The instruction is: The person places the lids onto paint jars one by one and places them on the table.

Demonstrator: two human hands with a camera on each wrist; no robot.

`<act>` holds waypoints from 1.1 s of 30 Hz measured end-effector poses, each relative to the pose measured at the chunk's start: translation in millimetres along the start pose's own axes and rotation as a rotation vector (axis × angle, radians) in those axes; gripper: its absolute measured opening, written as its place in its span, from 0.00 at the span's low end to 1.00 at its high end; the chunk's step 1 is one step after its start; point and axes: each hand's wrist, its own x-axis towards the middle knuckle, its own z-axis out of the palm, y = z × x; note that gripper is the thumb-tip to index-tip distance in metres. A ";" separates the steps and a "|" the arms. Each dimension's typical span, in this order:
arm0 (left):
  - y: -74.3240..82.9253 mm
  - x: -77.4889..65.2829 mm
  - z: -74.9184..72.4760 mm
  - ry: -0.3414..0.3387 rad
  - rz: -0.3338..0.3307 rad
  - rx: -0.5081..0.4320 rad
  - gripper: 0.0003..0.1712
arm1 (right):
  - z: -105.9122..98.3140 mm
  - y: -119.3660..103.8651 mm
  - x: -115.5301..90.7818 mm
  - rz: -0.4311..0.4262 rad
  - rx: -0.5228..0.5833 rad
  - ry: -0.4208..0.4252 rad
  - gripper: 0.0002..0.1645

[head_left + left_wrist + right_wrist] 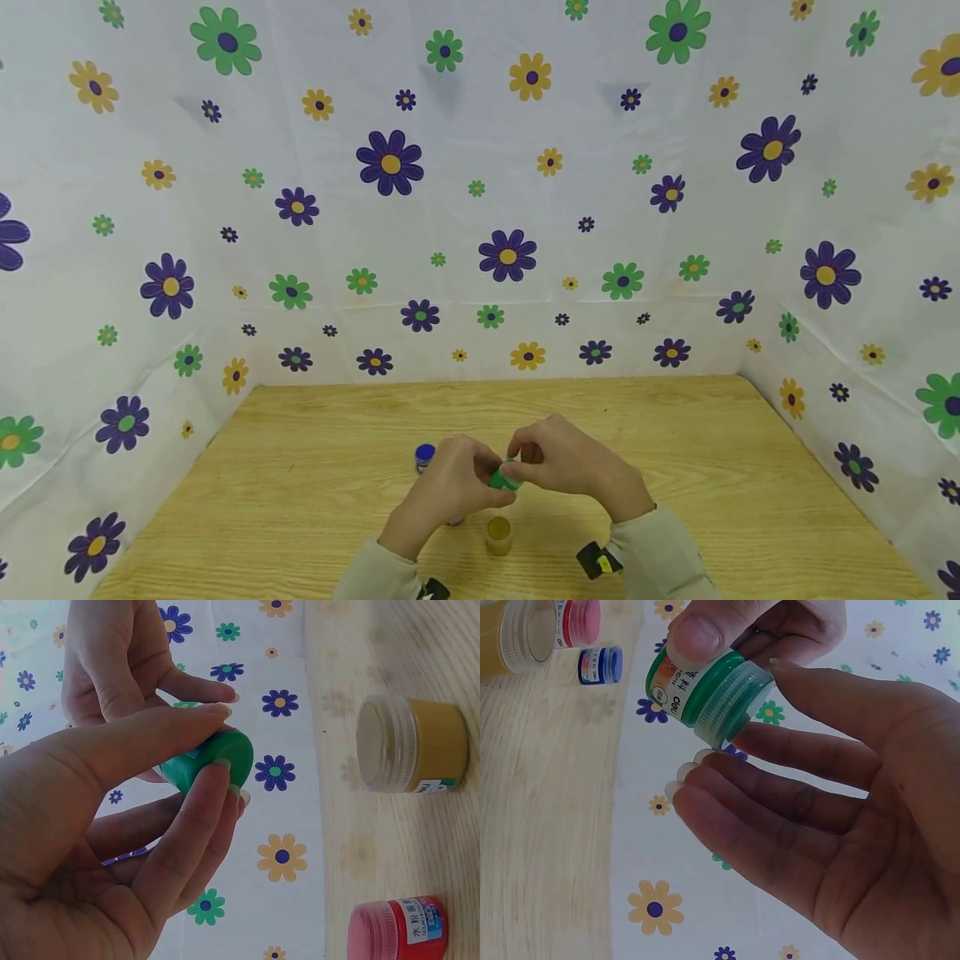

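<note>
A small green paint jar with a clear screw lid is held above the table, tilted. My left hand grips its body; in the left wrist view the thumb and fingers close round the green base. At the lid end, my right hand pinches the lid between thumb and index finger, its other fingers extended below, as the right wrist view shows. A yellow-ochre paint jar stands on the table below the hands. Most of the red paint jar is hidden by the left hand in the head view.
A blue paint jar stands beyond the left hand. All three standing jars are upright on the wood-grain table. White flower-print cloth walls the table at the back and both sides.
</note>
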 end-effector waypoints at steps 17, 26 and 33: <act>-0.9 -1.0 -3.7 -0.002 -0.028 0.004 0.13 | -5.3 -2.1 -4.8 -0.076 0.118 0.019 0.12; -1.4 -0.8 -4.1 0.002 -0.024 0.006 0.13 | -1.3 -1.3 -1.9 -0.094 0.148 -0.024 0.14; -1.9 -0.7 -3.8 0.004 -0.021 0.002 0.13 | -1.4 -0.9 -2.7 -0.092 0.144 -0.022 0.13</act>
